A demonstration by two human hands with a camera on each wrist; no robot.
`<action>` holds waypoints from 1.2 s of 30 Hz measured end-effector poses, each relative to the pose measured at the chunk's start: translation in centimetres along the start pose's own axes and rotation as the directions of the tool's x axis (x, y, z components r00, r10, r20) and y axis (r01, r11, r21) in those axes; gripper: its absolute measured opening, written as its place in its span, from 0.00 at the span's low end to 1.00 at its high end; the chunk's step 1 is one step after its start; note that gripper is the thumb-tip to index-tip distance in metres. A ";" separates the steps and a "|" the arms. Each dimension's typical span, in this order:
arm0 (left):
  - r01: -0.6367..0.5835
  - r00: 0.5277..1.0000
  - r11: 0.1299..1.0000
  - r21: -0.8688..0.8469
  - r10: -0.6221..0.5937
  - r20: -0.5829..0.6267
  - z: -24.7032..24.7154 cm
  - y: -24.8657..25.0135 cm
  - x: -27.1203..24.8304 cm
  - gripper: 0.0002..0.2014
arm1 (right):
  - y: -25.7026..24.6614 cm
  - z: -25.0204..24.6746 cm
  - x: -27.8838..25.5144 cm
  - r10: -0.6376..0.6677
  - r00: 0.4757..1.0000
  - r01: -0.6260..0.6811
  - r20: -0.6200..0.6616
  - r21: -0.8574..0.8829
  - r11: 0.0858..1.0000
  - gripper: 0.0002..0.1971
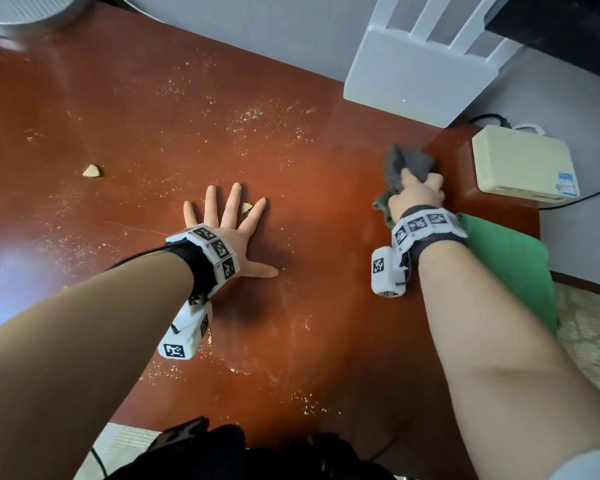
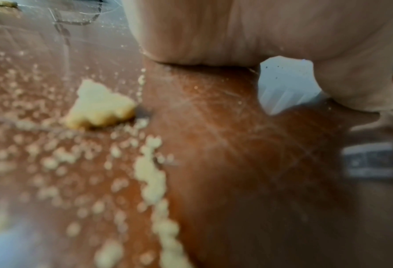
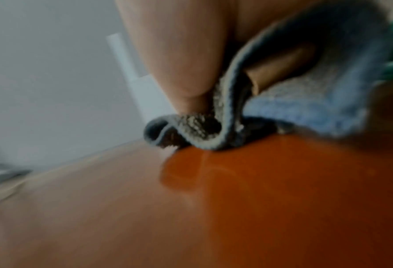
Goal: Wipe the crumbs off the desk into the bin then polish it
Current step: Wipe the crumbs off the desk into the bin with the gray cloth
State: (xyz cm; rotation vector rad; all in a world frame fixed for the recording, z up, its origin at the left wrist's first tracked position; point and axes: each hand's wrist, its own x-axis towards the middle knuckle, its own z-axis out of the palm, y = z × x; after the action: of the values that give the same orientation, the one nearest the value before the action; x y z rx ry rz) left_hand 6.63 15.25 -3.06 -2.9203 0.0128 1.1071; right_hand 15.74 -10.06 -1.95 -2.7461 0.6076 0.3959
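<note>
The reddish-brown desk (image 1: 153,109) is strewn with pale crumbs (image 1: 250,114). One larger crumb piece (image 1: 91,171) lies at the left, and a second piece (image 1: 246,207) sits between two fingers of my left hand (image 1: 227,225). That hand lies flat on the desk, fingers spread. In the left wrist view a crumb chunk (image 2: 99,106) and a trail of crumbs (image 2: 152,177) lie beside the palm. My right hand (image 1: 418,194) grips a bunched grey cloth (image 1: 404,164) (image 3: 213,130) and presses it on the desk near the right edge. A green bin (image 1: 513,265) stands just off that edge.
A white router (image 1: 420,67) stands at the back right of the desk, and a cream box (image 1: 523,164) with cables sits beside the desk's right edge. A grey round base (image 1: 25,12) occupies the far left corner. Patterned floor (image 1: 589,337) shows on the right.
</note>
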 end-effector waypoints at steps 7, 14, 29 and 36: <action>-0.011 1.000 1.000 0.001 0.011 0.013 -0.3 0.0 -0.2 0.58 | -2.0 1.7 -5.1 -0.555 0.743 0.600 0.374 -0.006 0.800 0.27; -0.005 1.000 1.000 0.005 0.005 0.016 -0.3 0.0 -0.3 0.58 | 1.2 -2.3 1.4 0.041 0.999 -0.040 0.024 -0.025 0.999 0.27; -0.073 0.997 0.978 -0.196 0.073 -0.005 -2.8 -4.9 0.0 0.47 | -3.8 -1.1 0.3 -0.049 0.996 0.053 0.072 -0.057 0.997 0.26; 0.005 1.000 1.000 0.018 -0.005 -0.020 -2.6 -11.0 1.9 0.49 | -9.5 2.4 -2.2 -0.303 0.931 0.321 0.202 -0.067 0.945 0.24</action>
State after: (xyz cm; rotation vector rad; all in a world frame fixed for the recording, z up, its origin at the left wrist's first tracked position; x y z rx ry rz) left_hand 9.95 26.17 -2.18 -2.9140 0.0156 1.0715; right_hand 17.61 -0.21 -1.23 -2.7882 0.0998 0.6135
